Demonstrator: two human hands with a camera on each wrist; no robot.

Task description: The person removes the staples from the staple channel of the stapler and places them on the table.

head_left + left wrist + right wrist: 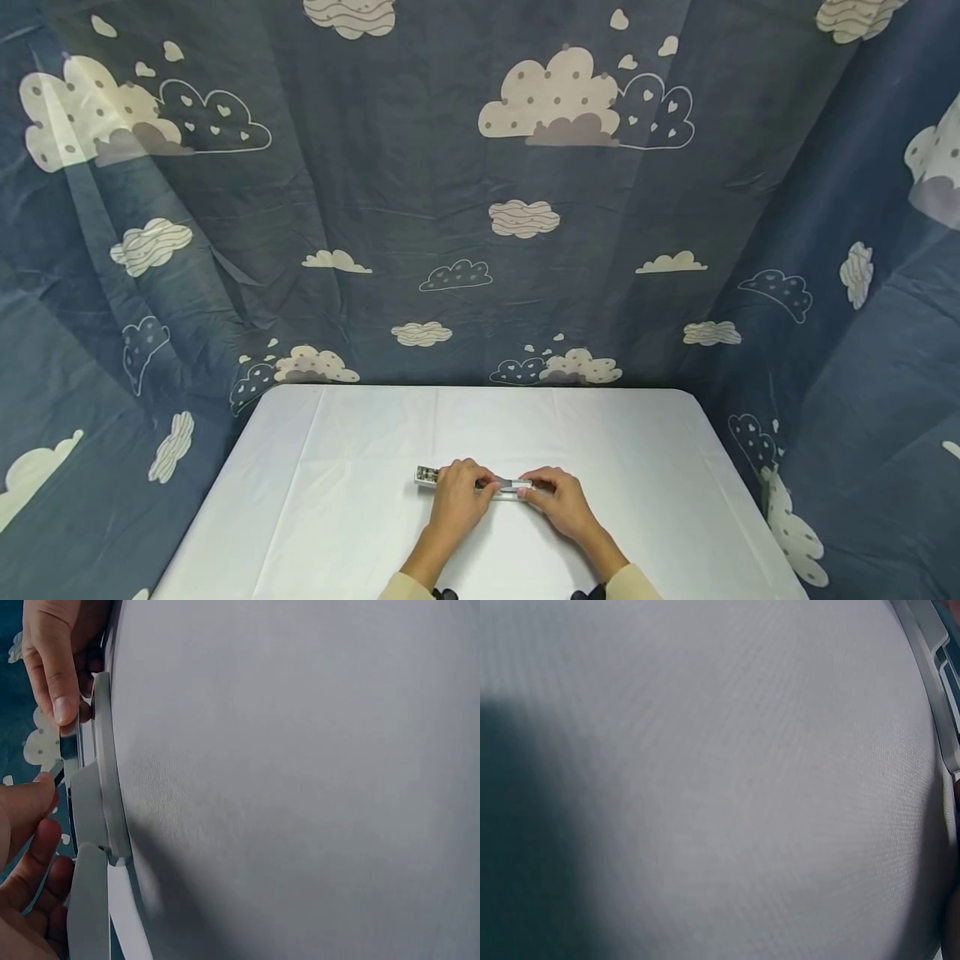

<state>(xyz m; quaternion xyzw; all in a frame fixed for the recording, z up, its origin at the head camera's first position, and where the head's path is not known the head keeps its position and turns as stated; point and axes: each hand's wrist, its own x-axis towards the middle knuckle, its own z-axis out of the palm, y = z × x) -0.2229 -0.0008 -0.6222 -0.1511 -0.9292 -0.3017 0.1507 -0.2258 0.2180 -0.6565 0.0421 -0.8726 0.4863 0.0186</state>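
beige sleeves, left hand and right hand in pinch grips on opened stapler, one end beyond left hand

A dark blue cloth with pale clouds and small hearts hangs behind and at both sides of the white worktop, which has rounded far corners.

A white desk occupies the lower centre. Dark blue fabric, printed with pale clouds and small hearts, spans the upper frame and both sides.
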